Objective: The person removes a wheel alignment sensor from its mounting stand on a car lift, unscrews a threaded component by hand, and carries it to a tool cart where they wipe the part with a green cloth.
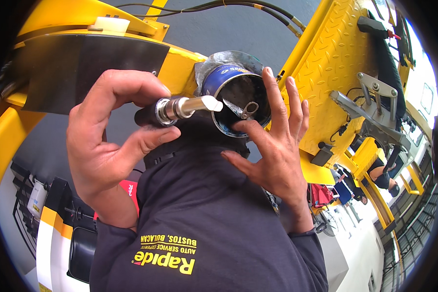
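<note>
In my left hand (pixel 102 131) a dark cylindrical fitting (pixel 164 112) with a shiny metal stem and angled tip is gripped between curled fingers and thumb, pointing rightward. My right hand (pixel 275 151) has its fingers spread over a blue can (pixel 219 78), with the index fingertip dipping inside its lower rim. The can's lid, with a pull tab (pixel 249 109), is bent inside the dark, stained interior. Crumpled grey material (pixel 207 63) surrounds the can's back.
Yellow machine frames and a diamond-plate deck (pixel 336 63) surround me. Black hoses (pixel 243 7) cross above. A grey metal linkage (pixel 377 104) is on the right. Other people (pixel 379 177) are at far right, beside a white vehicle (pixel 418 97). A white container (pixel 36 197) is at lower left.
</note>
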Demonstrator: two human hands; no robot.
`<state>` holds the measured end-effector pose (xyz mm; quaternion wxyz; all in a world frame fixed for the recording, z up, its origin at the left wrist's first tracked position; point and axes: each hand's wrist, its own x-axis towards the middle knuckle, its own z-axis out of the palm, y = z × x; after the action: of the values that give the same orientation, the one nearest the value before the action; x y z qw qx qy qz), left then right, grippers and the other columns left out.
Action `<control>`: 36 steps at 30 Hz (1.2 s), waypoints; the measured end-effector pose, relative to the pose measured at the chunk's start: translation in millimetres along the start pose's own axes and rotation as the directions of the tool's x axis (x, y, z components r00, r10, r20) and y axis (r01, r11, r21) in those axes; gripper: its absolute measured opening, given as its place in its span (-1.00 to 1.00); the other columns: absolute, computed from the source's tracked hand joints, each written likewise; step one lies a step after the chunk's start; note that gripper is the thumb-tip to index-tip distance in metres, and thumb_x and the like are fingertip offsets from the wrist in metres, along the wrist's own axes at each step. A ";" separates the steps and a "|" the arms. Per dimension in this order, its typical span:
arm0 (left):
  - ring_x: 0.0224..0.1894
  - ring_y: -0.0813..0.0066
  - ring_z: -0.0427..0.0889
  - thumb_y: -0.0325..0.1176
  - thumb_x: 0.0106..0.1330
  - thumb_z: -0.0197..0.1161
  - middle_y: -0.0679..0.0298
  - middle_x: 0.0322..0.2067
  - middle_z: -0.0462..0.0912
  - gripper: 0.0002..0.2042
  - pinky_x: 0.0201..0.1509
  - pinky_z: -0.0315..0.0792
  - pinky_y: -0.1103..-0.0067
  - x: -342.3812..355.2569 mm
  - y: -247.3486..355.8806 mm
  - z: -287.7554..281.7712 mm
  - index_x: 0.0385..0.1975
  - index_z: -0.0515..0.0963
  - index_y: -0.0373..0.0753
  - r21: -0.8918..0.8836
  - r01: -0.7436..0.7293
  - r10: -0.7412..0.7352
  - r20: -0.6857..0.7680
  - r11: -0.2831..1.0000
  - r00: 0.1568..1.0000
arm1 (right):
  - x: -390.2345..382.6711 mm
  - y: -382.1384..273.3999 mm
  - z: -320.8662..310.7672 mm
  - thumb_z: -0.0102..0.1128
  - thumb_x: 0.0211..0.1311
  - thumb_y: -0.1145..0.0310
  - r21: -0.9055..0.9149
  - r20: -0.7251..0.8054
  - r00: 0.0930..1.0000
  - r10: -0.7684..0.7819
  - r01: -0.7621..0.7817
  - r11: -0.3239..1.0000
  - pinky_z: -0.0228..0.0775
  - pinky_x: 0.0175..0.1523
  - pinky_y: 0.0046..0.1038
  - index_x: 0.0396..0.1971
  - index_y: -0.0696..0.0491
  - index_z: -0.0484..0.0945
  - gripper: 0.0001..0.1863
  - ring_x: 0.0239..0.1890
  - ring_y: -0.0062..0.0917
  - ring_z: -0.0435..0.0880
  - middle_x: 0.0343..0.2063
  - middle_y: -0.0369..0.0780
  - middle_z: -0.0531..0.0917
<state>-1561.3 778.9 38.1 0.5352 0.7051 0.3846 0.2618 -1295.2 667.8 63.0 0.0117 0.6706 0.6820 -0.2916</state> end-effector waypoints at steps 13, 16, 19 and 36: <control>-0.15 0.56 0.74 -0.50 0.17 0.63 0.25 -0.17 0.70 -0.59 -0.03 0.53 0.64 13.4 35.2 13.1 -0.03 0.60 -0.34 -0.092 0.103 -0.097 0.060 0.990 0.993 | -24.6 30.6 -22.7 0.59 -0.05 -0.10 0.828 -0.189 0.982 0.022 0.148 0.540 -0.19 0.64 0.05 0.07 0.06 0.75 -0.28 0.67 0.03 0.05 0.61 0.15 0.12; -0.09 0.55 0.73 -0.53 0.21 0.61 0.24 -0.16 0.72 -0.61 0.03 0.55 0.63 24.5 53.6 28.4 -0.01 0.61 -0.36 -0.114 0.025 -0.015 0.091 0.993 0.996 | -37.9 36.5 -26.1 0.51 0.00 -0.20 0.873 -0.277 0.961 0.020 0.243 0.424 -0.19 0.62 0.11 0.12 0.09 0.73 -0.21 0.67 0.03 0.05 0.60 0.19 0.12; -0.05 0.50 0.76 -0.56 0.26 0.57 0.18 -0.14 0.76 -0.64 0.12 0.59 0.58 35.2 70.0 47.7 0.01 0.61 -0.36 -0.181 0.000 0.024 0.131 0.983 0.991 | -56.9 35.4 -35.4 0.50 0.00 -0.32 0.791 -0.433 0.902 0.013 0.373 0.485 -0.16 0.60 0.14 0.16 0.06 0.73 -0.14 0.67 0.04 0.05 0.60 0.21 0.10; -0.03 0.33 0.75 -0.63 0.30 0.46 0.03 -0.13 0.75 -0.69 0.11 0.63 0.45 62.3 169.7 189.4 0.01 0.59 -0.36 -0.160 -0.104 0.155 0.348 0.982 0.925 | -184.7 95.3 -51.1 0.47 0.18 -0.16 0.030 -0.807 0.590 0.009 0.026 0.999 -0.14 0.58 0.27 0.33 -0.17 0.49 -0.24 0.65 0.08 -0.01 0.64 0.04 0.04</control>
<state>-1333.5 703.1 142.7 0.6254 0.7261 0.2140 0.1895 -1169.7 514.6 144.2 -0.3126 0.7269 0.6108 0.0304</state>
